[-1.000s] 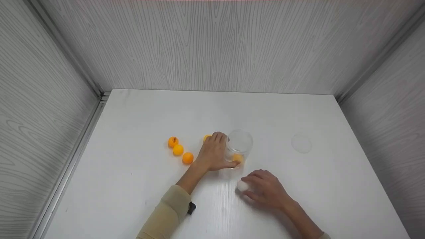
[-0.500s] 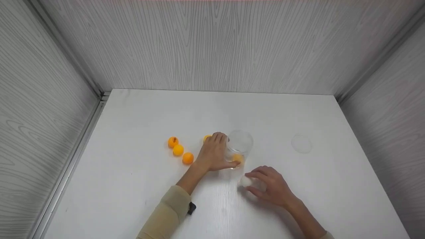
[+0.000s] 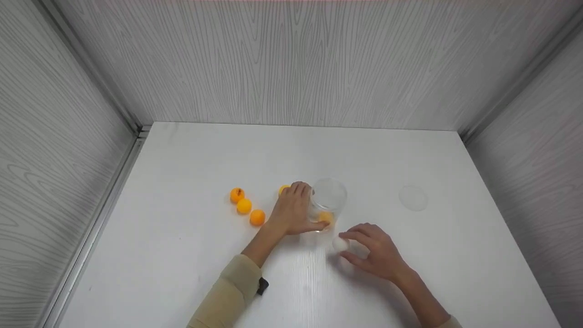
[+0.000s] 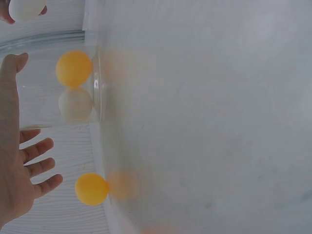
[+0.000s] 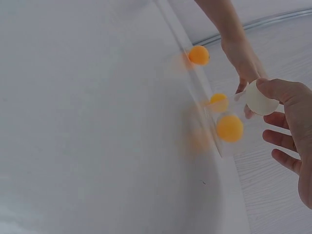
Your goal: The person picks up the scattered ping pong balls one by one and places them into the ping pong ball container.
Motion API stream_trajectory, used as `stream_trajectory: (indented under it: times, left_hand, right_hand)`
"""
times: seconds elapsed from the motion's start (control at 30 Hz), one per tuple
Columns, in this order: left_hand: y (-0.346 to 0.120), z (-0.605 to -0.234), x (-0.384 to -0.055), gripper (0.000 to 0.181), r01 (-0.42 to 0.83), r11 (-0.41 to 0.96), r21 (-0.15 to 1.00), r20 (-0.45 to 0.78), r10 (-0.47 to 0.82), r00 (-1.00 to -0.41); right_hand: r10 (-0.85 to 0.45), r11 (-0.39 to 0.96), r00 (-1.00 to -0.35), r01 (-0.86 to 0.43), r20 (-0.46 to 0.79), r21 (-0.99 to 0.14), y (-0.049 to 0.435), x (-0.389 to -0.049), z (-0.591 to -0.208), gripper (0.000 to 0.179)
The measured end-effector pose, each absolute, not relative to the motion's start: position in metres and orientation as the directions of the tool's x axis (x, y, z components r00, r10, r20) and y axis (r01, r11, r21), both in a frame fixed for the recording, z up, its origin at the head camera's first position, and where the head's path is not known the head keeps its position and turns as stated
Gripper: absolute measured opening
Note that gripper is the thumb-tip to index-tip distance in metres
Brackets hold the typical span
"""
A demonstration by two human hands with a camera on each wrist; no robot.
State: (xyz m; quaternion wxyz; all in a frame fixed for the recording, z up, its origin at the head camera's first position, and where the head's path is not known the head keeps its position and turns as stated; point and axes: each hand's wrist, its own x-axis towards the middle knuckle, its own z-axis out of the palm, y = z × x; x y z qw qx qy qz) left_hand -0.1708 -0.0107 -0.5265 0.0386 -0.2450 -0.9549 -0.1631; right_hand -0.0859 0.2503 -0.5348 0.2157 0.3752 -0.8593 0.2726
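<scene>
My left hand (image 3: 291, 212) steadies a clear plastic jar (image 3: 329, 193) that stands upright on the table, its thumb on the near side and its fingers along the left side. Inside the jar lie an orange ping-pong ball (image 4: 73, 68) and a white ping-pong ball (image 4: 76, 105), low against the bottom. To the right and nearer the body, my right hand (image 3: 378, 255) pinches another white ping-pong ball (image 5: 262, 98) between thumb and index finger, raised above the table. The other right fingers spread loosely in the right wrist view.
Three orange ping-pong balls, one of them (image 3: 257, 217) nearest, lie in a slanting row left of the jar. Another orange ball (image 3: 283, 188) is partly hidden behind the left hand. A clear round lid (image 3: 413, 197) lies flat at the right. Panels (image 3: 291, 64) enclose the table.
The right hand has moved slightly away from the body and to the right, carrying the white ping-pong ball. The left hand and the jar stay in place.
</scene>
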Motion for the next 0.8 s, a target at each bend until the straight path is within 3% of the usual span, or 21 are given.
stream_trajectory:
  times: [0.5, 0.8]
  left_hand:
    - [-0.011, -0.526, -0.171, 0.093, 0.491, 0.83, 0.263, 0.154, 0.467, -0.871]
    - [-0.01, -0.526, -0.17, 0.089, 0.491, 0.825, 0.281, 0.17, 0.461, -0.871]
  right_hand:
    - [-0.517, 0.581, -0.629, -0.756, 0.581, -0.302, 0.252, -0.087, -0.523, 0.047]
    - [-0.521, 0.552, -0.583, -0.787, 0.623, -0.276, 0.254, -0.091, -0.516, 0.048]
